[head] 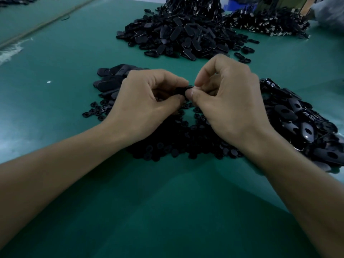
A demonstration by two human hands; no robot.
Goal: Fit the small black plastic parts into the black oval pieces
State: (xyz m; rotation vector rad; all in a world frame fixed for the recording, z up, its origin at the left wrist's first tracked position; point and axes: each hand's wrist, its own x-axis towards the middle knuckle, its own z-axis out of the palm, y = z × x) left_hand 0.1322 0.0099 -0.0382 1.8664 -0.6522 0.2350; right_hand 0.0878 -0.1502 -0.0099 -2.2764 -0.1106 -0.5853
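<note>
My left hand (pixel 149 101) and my right hand (pixel 229 101) meet at the middle of the green table (pixel 55 58). Between their fingertips is a black oval piece (pixel 183 89), pinched from both sides and mostly hidden by the fingers. Whether a small part sits in it I cannot tell. Under and between my wrists lies a spread of small black plastic parts (pixel 178 146). A heap of black oval pieces with holes (pixel 301 123) lies to the right of my right hand. A smaller group of oval pieces (pixel 111 79) lies behind my left hand.
A large mound of black oval pieces (pixel 178 32) rises at the back centre. Another pile of dark parts with light ends (pixel 270 23) sits at the back right, with blue bins (pixel 240 3) behind it. A long seam (pixel 48 23) crosses the table at the far left.
</note>
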